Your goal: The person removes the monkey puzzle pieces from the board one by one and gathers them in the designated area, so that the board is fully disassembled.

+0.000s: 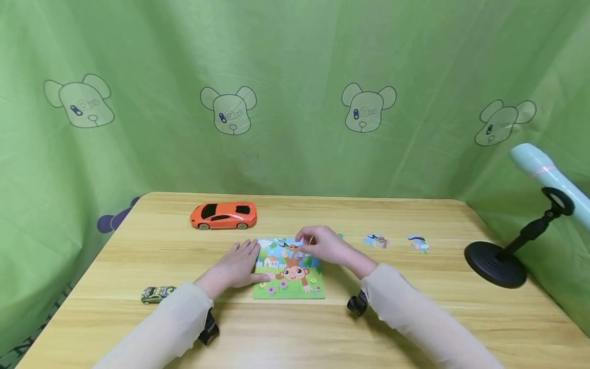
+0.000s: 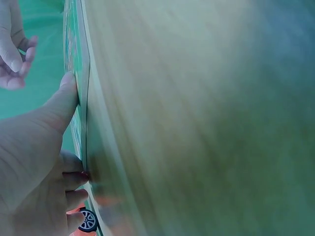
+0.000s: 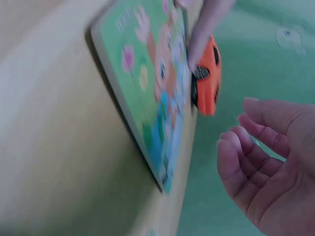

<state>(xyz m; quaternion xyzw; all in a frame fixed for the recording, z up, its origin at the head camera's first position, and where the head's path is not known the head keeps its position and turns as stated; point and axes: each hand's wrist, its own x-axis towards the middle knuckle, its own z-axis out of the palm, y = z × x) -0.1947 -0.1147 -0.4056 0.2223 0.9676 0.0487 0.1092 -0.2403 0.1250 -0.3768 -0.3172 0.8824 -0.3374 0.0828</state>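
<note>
A square jigsaw puzzle [image 1: 287,288] with a monkey, a small house and flowers lies flat on the table. My left hand [image 1: 237,264] rests at its left side, fingers along the edge and thumb [image 2: 63,101] on the picture. Over the puzzle's upper right part hovers my right hand [image 1: 327,245], its fingers loosely bent. In the right wrist view a gap shows between the right thumb and fingertips [image 3: 227,147], with nothing held there. Two loose puzzle pieces, one brown and blue [image 1: 377,241] and one with a dark branch [image 1: 418,243], lie to the right.
An orange toy car [image 1: 224,215] stands behind the puzzle to the left. A small camouflage toy car [image 1: 156,294] is by the left forearm. At the right, a black stand [image 1: 495,264] carries a light blue tube [image 1: 548,171]. Green curtain [image 1: 295,164] hangs behind the table.
</note>
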